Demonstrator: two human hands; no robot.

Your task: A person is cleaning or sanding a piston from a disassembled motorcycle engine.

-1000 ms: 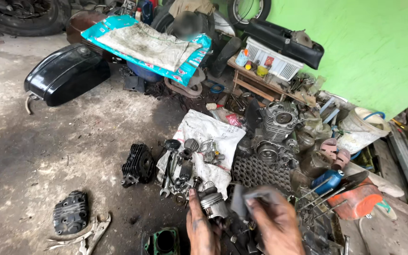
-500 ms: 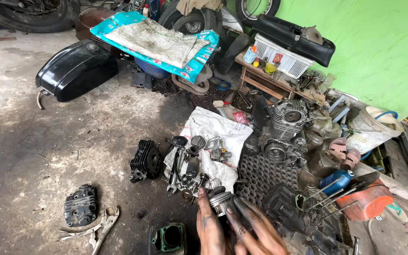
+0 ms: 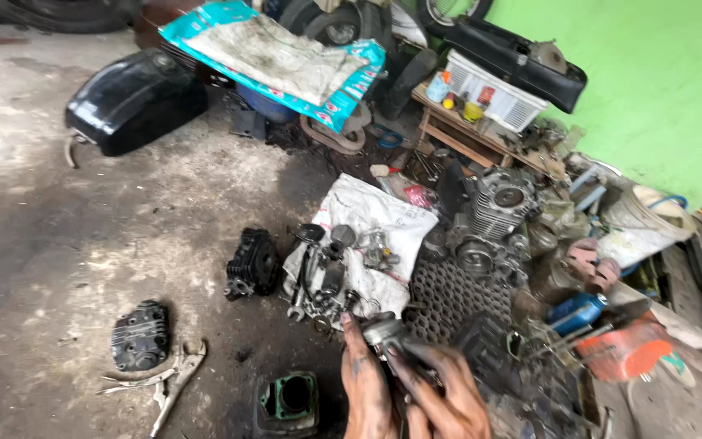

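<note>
Both of my greasy hands are at the bottom middle of the head view. My left hand point(image 3: 365, 388) and my right hand point(image 3: 440, 398) together hold a grey metal piston point(image 3: 383, 332) with its rod. Just beyond the piston lies a white sack point(image 3: 383, 213) spread on the floor with several small engine parts and a spanner point(image 3: 301, 286) on it. A black finned cylinder head point(image 3: 253, 262) stands left of the sack. An engine block point(image 3: 493, 215) sits to the right of it.
A green-rimmed cylinder point(image 3: 288, 400) stands on the concrete floor at bottom. A cover point(image 3: 140, 335) and locking pliers point(image 3: 171, 380) lie at lower left. A black fuel tank point(image 3: 136, 99) sits upper left. Clutter, a wooden bench point(image 3: 457, 134) and a green wall point(image 3: 652, 73) fill the right.
The view has shifted left and down, so objects sit further right and higher. My right hand has come in closer to my left hand, onto the piston.
</note>
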